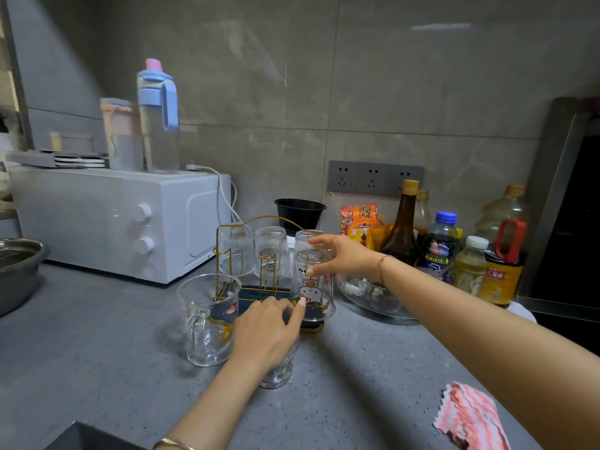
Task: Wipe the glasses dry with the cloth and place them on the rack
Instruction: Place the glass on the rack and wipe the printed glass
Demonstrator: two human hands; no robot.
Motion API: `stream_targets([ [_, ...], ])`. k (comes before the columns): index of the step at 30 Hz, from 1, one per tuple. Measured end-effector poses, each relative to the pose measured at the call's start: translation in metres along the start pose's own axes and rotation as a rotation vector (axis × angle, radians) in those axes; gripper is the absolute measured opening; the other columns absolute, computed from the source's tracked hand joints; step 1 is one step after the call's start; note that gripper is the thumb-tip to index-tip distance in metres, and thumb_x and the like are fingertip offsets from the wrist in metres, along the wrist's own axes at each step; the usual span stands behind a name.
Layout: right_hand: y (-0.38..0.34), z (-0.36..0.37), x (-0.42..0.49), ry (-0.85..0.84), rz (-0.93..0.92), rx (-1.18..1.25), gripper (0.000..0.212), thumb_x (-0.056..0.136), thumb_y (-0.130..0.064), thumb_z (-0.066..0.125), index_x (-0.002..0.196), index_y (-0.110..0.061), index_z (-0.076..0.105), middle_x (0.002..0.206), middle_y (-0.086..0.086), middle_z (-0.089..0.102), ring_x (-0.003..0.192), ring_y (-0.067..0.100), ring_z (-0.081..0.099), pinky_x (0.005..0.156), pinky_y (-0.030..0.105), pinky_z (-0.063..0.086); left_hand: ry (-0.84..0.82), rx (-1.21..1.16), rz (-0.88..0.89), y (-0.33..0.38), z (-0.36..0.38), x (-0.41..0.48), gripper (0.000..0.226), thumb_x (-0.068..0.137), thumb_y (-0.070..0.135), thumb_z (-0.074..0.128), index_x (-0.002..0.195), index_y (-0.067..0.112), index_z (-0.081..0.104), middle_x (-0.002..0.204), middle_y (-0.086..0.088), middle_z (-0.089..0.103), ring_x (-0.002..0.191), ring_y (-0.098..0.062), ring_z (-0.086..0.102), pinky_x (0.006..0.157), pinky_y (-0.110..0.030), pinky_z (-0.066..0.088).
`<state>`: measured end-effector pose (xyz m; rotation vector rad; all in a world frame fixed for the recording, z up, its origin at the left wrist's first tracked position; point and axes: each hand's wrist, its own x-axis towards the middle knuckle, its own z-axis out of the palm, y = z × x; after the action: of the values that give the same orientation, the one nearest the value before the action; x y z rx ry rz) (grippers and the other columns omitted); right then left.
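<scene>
Head view: right fingers [321, 242] wide on racked glass [316, 289]; left fingers [296, 316] grip tumbler [276, 375].

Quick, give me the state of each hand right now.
Left hand: grips the counter glass from above.
Right hand: open, fingertips touching the inverted cartoon glass on the rack.

One wide-angle view, worn at head height, looks forward and down from above the near edge of the table [107, 345] toward the tiled wall [357, 76] behind its far edge. It is close in, with the rack [259, 293] near mid-view.
</scene>
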<state>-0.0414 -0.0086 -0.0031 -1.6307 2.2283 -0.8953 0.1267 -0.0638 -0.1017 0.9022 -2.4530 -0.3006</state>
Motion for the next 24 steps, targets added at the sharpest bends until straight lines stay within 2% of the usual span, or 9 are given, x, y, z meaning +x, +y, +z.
stream_targets([
  [4, 0.006, 0.001, -0.007, 0.040, 0.002, 0.041, 0.076, 0.078, -0.029, 0.076, 0.144, -0.019, 0.038, 0.151, 0.002, 0.037, 0.138, 0.025, 0.037, 0.110, 0.042, 0.037, -0.001, -0.014, -0.007, 0.001, -0.002, -0.001, 0.053, 0.097, 0.062, 0.023, 0.110, 0.030, 0.064, 0.101, 0.007, 0.060, 0.103, -0.015, 0.055, 0.082, -0.032, 0.047],
  [7, 0.009, 0.001, -0.019, 0.103, 0.009, 0.146, 0.073, 0.080, -0.031, 0.074, 0.143, -0.021, 0.038, 0.151, 0.001, 0.037, 0.136, 0.025, 0.040, 0.107, 0.040, 0.042, -0.009, -0.029, -0.013, 0.002, -0.003, -0.002, 0.059, 0.093, 0.068, 0.027, 0.130, 0.031, 0.054, 0.125, 0.005, 0.059, 0.120, -0.017, 0.051, 0.091, -0.034, 0.045],
  [10, 0.016, -0.003, -0.037, 0.148, 0.013, 0.180, 0.068, 0.082, -0.029, 0.072, 0.141, -0.021, 0.040, 0.149, 0.000, 0.038, 0.134, 0.023, 0.042, 0.103, 0.036, 0.041, -0.007, -0.170, -0.002, 0.001, -0.008, -0.005, 0.072, 0.086, 0.072, 0.043, 0.143, 0.028, 0.038, 0.143, 0.005, 0.046, 0.132, -0.017, 0.042, 0.101, -0.037, 0.042],
  [13, 0.030, -0.004, -0.064, 0.123, 0.008, 0.194, 0.071, 0.075, -0.039, 0.074, 0.138, -0.024, 0.044, 0.144, -0.004, 0.044, 0.130, 0.019, 0.047, 0.106, 0.038, 0.042, 0.039, -0.411, -0.011, -0.003, -0.013, -0.009, 0.091, 0.072, 0.066, 0.068, 0.145, 0.026, 0.032, 0.144, 0.006, 0.042, 0.132, -0.013, 0.040, 0.108, -0.034, 0.037],
  [15, 0.040, -0.002, -0.083, 0.123, 0.013, 0.202, 0.069, 0.074, -0.039, 0.074, 0.135, -0.025, 0.046, 0.138, -0.006, 0.049, 0.125, 0.014, 0.051, 0.103, 0.033, 0.045, 0.023, -0.520, -0.037, -0.006, -0.013, -0.013, 0.108, 0.060, 0.058, 0.082, 0.147, 0.025, 0.027, 0.145, 0.005, 0.040, 0.133, -0.012, 0.039, 0.111, -0.033, 0.034],
  [17, 0.047, 0.003, -0.100, 0.113, 0.027, 0.245, 0.062, 0.078, -0.032, 0.074, 0.133, -0.024, 0.047, 0.133, -0.008, 0.052, 0.120, 0.010, 0.053, 0.097, 0.024, 0.047, -0.009, -0.550, -0.083, -0.011, -0.012, -0.017, 0.120, 0.053, 0.056, 0.087, 0.148, 0.025, 0.022, 0.150, 0.002, 0.036, 0.135, -0.016, 0.038, 0.113, -0.037, 0.034],
  [18, 0.051, 0.006, -0.107, 0.105, 0.031, 0.266, 0.062, 0.077, -0.032, 0.074, 0.132, -0.024, 0.048, 0.132, -0.009, 0.053, 0.120, 0.010, 0.053, 0.098, 0.024, 0.047, -0.028, -0.548, -0.107, -0.013, -0.012, -0.019, 0.123, 0.052, 0.055, 0.088, 0.149, 0.024, 0.019, 0.152, 0.000, 0.034, 0.136, -0.019, 0.038, 0.113, -0.040, 0.035],
  [21, 0.059, 0.012, -0.129, 0.108, 0.030, 0.286, 0.061, 0.074, -0.034, 0.075, 0.128, -0.026, 0.049, 0.133, -0.007, 0.054, 0.121, 0.013, 0.054, 0.103, 0.029, 0.045, -0.086, -0.532, -0.172, -0.014, -0.010, -0.027, 0.125, 0.057, 0.044, 0.090, 0.151, 0.020, 0.011, 0.151, -0.007, 0.036, 0.135, -0.026, 0.041, 0.112, -0.044, 0.037],
  [24, 0.067, 0.010, -0.152, 0.146, 0.062, 0.242, 0.053, 0.081, -0.024, 0.074, 0.128, -0.023, 0.050, 0.132, -0.005, 0.054, 0.118, 0.013, 0.054, 0.101, 0.028, 0.046, -0.013, -0.572, -0.228, -0.010, -0.007, -0.037, 0.115, 0.059, 0.037, 0.091, 0.147, 0.016, 0.020, 0.141, -0.009, 0.050, 0.126, -0.027, 0.051, 0.107, -0.044, 0.043],
])
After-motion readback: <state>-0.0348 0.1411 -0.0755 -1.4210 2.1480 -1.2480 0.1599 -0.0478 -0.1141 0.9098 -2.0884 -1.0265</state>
